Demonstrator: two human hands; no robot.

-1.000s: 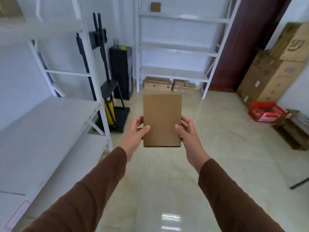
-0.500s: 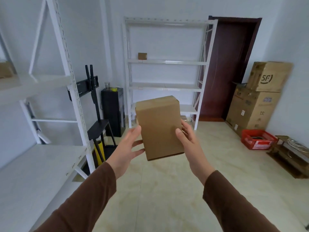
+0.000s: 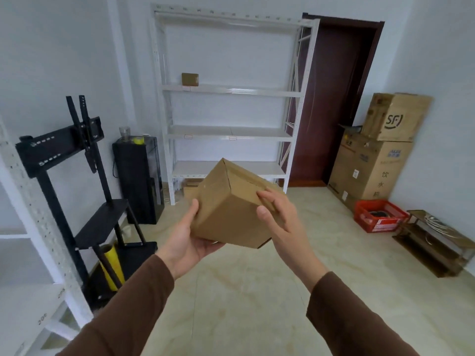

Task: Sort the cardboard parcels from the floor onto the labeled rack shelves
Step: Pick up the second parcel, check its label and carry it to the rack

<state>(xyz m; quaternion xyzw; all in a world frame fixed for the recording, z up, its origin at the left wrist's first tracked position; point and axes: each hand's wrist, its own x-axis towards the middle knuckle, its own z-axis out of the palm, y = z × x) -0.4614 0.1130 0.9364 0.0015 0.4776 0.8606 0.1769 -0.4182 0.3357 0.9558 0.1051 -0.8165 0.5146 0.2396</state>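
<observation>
A plain brown cardboard parcel (image 3: 228,206) is held in front of me at chest height, tilted so one corner points up. My left hand (image 3: 187,240) cups it from below with the thumb on its left face. My right hand (image 3: 279,217) lies on its right face, fingers spread. Straight ahead stands a white rack (image 3: 231,93) with several shelves. One small parcel (image 3: 190,79) sits on its upper shelf at the left. More parcels (image 3: 190,187) lie on the floor under the rack, mostly hidden behind the held parcel.
A second white rack (image 3: 33,299) runs along my left side. A black TV stand (image 3: 84,191) and a black cabinet (image 3: 138,181) stand at the left wall. Large cartons (image 3: 375,160), a red crate (image 3: 380,218) and a low wooden stand (image 3: 437,240) line the right wall beside a dark door (image 3: 331,98).
My head has lifted, so the far rack is now in full view. The parcel has turned from upright to tilted, my left hand has slid under it and my right hand onto its side.
</observation>
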